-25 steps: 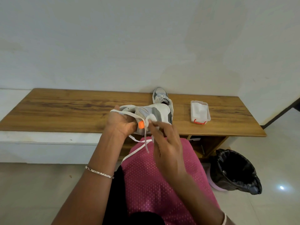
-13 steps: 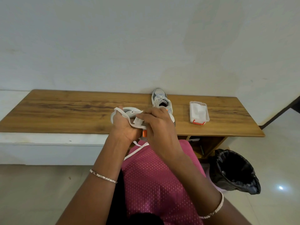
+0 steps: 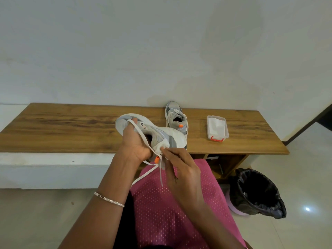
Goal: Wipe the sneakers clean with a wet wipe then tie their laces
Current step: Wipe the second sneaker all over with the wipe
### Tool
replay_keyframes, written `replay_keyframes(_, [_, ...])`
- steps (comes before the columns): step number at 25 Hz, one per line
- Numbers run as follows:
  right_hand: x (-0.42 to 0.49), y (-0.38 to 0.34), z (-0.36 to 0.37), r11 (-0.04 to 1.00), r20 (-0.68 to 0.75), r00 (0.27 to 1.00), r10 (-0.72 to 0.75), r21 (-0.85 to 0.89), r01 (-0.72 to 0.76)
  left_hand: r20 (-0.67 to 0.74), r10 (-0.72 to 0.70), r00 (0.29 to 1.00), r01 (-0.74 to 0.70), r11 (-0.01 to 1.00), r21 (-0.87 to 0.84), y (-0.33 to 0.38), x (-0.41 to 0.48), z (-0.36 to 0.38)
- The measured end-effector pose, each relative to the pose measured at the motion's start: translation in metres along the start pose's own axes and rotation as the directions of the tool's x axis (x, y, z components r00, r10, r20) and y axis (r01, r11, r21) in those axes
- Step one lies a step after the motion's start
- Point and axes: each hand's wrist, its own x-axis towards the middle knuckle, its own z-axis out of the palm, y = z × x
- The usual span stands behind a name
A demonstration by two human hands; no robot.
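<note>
My left hand (image 3: 135,142) grips a grey and white sneaker (image 3: 167,136) from inside its opening and holds it on its side above the front edge of the wooden table (image 3: 62,130). Its loose white laces (image 3: 143,174) with an orange tip hang down over my lap. My right hand (image 3: 179,164) pinches a white wet wipe (image 3: 161,147) against the sneaker's heel side. The second sneaker (image 3: 175,115) stands upright on the table by the wall, laces loose.
A clear plastic box of wipes (image 3: 217,127) with an orange clasp sits on the table to the right. A bin lined with a black bag (image 3: 256,192) stands on the floor at the right. My pink-clad lap (image 3: 172,209) is below the hands.
My right hand moved down from over the sneaker's top to its heel side with the wipe. The sneaker has tilted so more of its side and sole shows.
</note>
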Motion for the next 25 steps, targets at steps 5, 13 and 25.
replay_keyframes(5, [0.025, 0.042, 0.003, 0.98, 0.097, 0.995, -0.003, -0.197, 0.022, -0.03, 0.014, 0.999, -0.008, 0.986, 0.168, 0.006, 0.018, 0.006])
replay_keyframes(13, [0.066, 0.095, -0.004, 0.68, 0.159, 0.709, 0.687, 0.202, -0.705, -0.179, -0.009, 0.984, 0.085, 0.902, 0.422, 0.028, 0.106, -0.002])
replay_keyframes(25, [0.095, 0.159, 0.021, -0.217, 0.48, 0.21, 0.852, 0.688, -0.692, -0.182, 0.063, 0.981, 0.098, 0.649, 0.754, 0.034, 0.245, 0.027])
